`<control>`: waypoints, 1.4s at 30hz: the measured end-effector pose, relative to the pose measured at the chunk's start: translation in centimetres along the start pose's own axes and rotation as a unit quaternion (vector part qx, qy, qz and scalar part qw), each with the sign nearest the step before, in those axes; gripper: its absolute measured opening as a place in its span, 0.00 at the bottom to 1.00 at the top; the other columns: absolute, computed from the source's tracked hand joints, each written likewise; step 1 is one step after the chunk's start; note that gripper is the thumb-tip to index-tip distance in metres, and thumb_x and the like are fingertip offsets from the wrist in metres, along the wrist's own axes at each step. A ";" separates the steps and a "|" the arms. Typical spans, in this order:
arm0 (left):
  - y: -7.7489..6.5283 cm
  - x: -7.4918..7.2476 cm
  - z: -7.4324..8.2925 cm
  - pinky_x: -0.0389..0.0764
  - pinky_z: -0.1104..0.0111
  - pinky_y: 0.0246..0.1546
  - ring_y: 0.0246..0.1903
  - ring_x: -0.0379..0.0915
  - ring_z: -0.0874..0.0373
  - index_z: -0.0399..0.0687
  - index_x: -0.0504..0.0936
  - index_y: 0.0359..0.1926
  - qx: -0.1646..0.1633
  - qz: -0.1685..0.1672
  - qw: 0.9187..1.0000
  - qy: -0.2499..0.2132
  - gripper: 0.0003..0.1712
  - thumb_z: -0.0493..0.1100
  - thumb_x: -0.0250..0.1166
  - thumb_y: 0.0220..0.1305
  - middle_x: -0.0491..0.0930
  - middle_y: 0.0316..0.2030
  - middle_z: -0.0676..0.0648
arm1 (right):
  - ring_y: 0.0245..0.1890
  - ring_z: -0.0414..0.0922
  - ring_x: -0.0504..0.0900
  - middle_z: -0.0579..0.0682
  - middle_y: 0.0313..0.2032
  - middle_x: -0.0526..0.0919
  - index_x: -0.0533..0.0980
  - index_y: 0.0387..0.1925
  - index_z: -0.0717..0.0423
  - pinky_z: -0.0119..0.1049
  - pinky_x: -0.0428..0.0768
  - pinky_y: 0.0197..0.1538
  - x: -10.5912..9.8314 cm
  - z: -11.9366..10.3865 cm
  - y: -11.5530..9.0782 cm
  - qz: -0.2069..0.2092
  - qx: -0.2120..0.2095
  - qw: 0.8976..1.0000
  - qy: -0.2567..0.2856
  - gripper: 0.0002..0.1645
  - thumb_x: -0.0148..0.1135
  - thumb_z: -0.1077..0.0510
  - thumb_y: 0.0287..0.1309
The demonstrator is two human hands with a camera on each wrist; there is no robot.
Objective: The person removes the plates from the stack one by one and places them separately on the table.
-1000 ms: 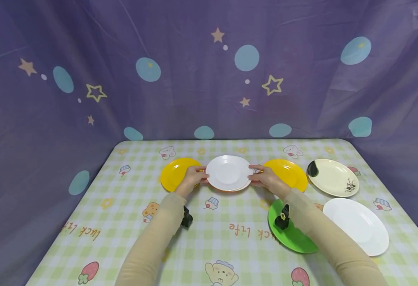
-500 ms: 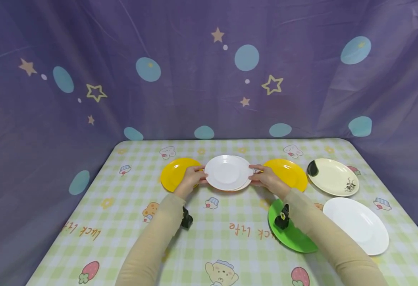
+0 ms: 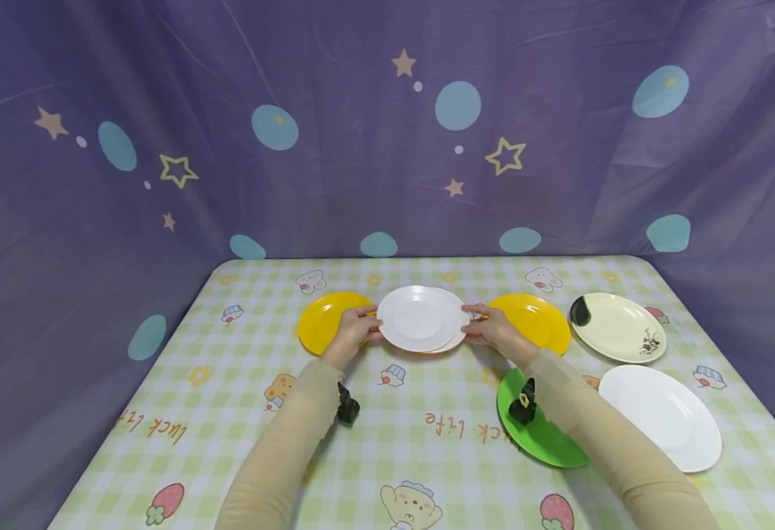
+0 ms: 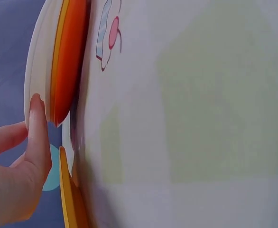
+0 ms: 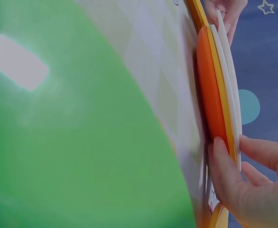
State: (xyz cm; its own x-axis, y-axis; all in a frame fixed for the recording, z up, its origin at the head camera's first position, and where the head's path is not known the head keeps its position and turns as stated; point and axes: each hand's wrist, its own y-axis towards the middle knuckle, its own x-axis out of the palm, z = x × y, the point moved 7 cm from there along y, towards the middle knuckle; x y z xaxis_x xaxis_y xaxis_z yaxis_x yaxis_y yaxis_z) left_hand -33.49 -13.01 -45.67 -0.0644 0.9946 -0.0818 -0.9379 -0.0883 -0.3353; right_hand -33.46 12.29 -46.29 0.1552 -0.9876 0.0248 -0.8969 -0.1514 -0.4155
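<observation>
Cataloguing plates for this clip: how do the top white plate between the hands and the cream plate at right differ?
The top white plate shows no print; the cream plate bears dark decoration. The top white plate crowns a plate stack between the left hand and right hand; the cream plate lies on the tablecloth. Both are pale, facing up.

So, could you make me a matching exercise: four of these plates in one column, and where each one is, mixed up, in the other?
Plates
1. Green plate
2. Cream plate with dark markings
3. Orange plate
4. Top white plate

Places
A. Lowest in the pile held between the two hands
B. At the right end of the far row of plates
C. Uppermost in that pile
D. On the table, partly hidden by the right sleeve in the head view

Right pairs: 1-D, 2-B, 3-A, 4-C
</observation>
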 end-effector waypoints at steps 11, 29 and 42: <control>-0.2 -0.9 0.2 0.81 0.71 0.28 0.21 0.75 0.61 0.34 0.70 0.54 0.000 0.016 1.000 -0.022 0.23 0.29 0.58 0.55 0.77 0.39 0.34 | 0.25 0.41 0.76 0.57 0.38 0.61 0.59 0.61 0.64 0.39 0.79 0.44 -0.1 0.0 0.2 -0.001 -0.009 1.000 -0.012 0.33 0.54 0.74 0.51; -0.7 -3.9 0.6 0.81 0.72 0.25 0.18 0.75 0.61 0.32 0.69 0.55 0.020 0.035 0.998 -0.054 0.24 0.27 0.56 0.55 0.78 0.31 0.40 | 0.28 0.40 0.75 0.59 0.40 0.63 0.60 0.61 0.64 0.38 0.78 0.45 0.2 -0.2 0.0 -0.001 -0.018 0.999 -0.031 0.33 0.54 0.74 0.51; -1.1 -6.4 0.6 0.79 0.75 0.24 0.18 0.73 0.63 0.32 0.67 0.56 0.014 0.048 0.996 -0.068 0.25 0.27 0.54 0.55 0.75 0.36 0.40 | 0.28 0.40 0.75 0.59 0.39 0.63 0.59 0.61 0.65 0.38 0.78 0.46 0.1 0.0 0.1 -0.007 -0.020 1.000 -0.015 0.33 0.53 0.74 0.52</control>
State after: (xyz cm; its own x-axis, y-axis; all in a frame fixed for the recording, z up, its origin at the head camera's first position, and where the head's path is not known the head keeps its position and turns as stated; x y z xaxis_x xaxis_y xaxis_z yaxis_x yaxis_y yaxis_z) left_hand -32.28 -19.23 -44.22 -0.1973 0.9802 0.0172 -0.9342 -0.1827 -0.3065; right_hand -33.49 12.17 -46.34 0.1803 -0.9836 0.0022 -0.9104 -0.1677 -0.3783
